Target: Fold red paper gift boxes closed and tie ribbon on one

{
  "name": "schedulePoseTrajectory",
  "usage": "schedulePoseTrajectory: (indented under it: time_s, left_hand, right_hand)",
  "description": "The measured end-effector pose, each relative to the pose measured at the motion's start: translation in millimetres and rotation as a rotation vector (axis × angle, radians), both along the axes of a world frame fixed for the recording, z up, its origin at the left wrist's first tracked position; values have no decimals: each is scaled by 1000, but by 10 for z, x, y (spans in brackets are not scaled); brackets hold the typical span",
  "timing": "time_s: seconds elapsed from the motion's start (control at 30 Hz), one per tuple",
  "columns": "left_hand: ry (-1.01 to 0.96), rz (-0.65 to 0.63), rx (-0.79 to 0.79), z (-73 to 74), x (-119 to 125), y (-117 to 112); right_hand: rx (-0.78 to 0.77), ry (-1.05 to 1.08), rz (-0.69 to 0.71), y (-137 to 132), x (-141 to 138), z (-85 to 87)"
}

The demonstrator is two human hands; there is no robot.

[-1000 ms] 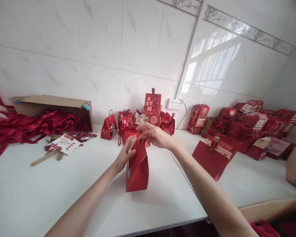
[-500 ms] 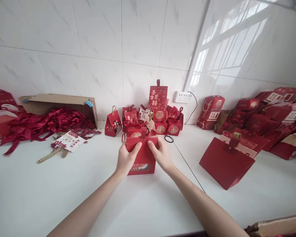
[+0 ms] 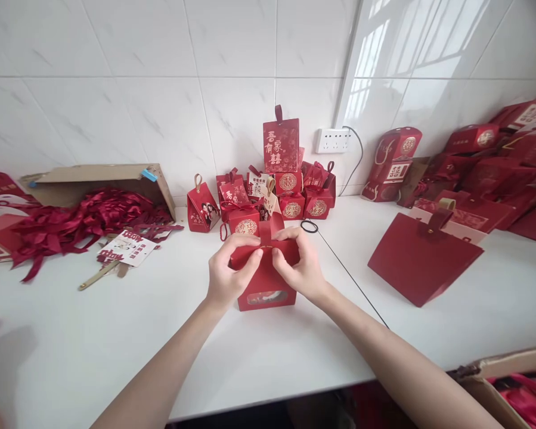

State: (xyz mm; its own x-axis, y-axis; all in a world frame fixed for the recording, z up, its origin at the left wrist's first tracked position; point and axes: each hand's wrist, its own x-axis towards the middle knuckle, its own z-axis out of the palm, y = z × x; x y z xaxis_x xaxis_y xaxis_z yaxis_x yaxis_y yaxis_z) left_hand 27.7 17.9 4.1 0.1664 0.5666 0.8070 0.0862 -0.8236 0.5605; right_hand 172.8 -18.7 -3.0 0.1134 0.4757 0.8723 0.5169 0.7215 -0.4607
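Red box [image 3: 273,279]: body formed | your left hand [image 3: 230,269] and right hand [image 3: 304,266]: fingers clamped on its top edge | strap [image 3: 266,231]: raised | remaining: apparently top closure, completion unclear

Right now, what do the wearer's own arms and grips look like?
Human, five-fingered type. Left grip and right grip: no gloves; no rings visible, though some fingers are partly hidden. Left forearm and right forearm: slim, tapering to the wrist; no sleeves, watch, cables or markings in frame.
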Motion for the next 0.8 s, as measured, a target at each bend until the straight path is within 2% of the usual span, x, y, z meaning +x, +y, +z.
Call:
schedulePoseTrajectory:
  time_s: [0.2,0.57,0.8]
  left_hand:
    - [2,58,-12,-4,18,2]
    - [55,53,-67,45,-44,-24]
    - [16,69,-102,47,-7,-27]
  right_hand:
    - [-3,-7,-28,-3,-17,-25]
    - [-7,-34,-52,4,-46,-33]
    - [-18,-44,-53,14,-41,-40]
